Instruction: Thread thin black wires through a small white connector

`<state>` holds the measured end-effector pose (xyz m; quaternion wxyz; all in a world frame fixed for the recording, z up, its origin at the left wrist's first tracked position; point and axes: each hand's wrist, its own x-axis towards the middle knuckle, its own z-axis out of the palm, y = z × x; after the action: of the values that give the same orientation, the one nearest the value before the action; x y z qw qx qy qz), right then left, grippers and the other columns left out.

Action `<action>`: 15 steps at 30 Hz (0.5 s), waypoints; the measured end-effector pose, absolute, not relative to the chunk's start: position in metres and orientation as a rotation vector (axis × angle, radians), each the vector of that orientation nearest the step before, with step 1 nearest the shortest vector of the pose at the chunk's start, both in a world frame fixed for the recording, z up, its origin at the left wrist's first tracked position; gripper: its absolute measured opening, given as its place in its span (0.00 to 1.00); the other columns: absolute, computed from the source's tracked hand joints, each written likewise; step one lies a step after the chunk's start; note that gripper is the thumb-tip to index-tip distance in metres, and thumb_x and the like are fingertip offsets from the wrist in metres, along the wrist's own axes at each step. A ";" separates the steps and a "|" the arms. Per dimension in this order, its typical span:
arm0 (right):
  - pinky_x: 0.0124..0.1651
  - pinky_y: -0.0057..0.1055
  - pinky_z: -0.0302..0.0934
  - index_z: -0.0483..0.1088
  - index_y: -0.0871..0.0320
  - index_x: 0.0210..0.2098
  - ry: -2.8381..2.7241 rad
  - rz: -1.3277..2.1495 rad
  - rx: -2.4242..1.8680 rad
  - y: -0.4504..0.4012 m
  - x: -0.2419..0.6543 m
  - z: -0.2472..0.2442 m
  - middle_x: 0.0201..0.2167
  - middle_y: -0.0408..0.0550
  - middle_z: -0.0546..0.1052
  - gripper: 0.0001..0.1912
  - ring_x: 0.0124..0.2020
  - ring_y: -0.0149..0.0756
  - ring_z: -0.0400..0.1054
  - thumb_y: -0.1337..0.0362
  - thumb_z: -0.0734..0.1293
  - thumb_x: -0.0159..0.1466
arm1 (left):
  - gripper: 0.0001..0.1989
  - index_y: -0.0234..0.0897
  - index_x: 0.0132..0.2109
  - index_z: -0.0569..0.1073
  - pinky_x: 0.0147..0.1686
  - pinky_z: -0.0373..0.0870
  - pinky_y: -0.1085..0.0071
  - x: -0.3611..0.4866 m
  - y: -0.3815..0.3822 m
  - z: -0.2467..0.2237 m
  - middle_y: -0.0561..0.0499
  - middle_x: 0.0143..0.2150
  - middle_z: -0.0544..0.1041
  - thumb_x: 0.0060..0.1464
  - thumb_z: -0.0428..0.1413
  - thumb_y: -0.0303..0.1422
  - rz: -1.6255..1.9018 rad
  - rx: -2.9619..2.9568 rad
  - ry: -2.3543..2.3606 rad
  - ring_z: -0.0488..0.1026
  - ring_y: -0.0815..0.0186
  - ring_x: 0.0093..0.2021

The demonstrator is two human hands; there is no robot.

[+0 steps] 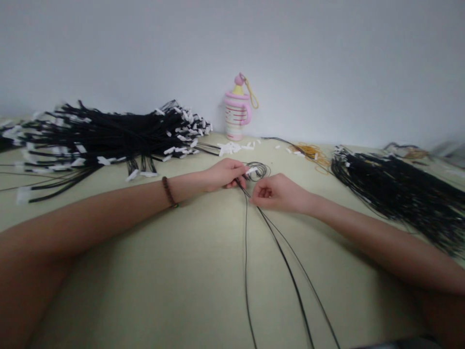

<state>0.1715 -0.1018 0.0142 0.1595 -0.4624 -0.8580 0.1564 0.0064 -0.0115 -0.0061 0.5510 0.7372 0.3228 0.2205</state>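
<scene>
My left hand (225,173) is closed on a thin black cable (286,261) near the middle of the table. A small white piece (251,170), perhaps a connector or tag, shows at its fingertips. Just to the right, my right hand (278,193) has its thumb and fingers pinched together on the same cable. From between the hands, several black strands run down toward the table's near edge. Behind the fingers lies a loop of thin dark wire (262,169). The exact contact at the fingertips is slightly blurred.
A large pile of black cables with white ends (123,133) lies at the left. Another black cable bundle (403,194) is at the right. Along the wall are a pink striped cup (236,116), loose white pieces (231,148) and yellow rubber bands (312,152).
</scene>
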 end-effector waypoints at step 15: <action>0.21 0.20 0.48 0.64 0.63 0.21 -2.190 1.105 -1.402 -0.094 0.174 0.008 0.16 0.40 0.64 0.09 0.17 0.22 0.55 0.65 0.58 0.54 | 0.10 0.32 0.31 0.66 0.13 0.51 0.82 0.006 -0.011 -0.008 0.50 0.23 0.71 0.55 0.47 0.34 0.512 1.745 0.755 0.59 0.78 0.15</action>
<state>0.1740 -0.0942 0.0081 0.1575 -0.4901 -0.7654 0.3862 0.0057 -0.0113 -0.0075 0.5534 0.7382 0.3193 0.2164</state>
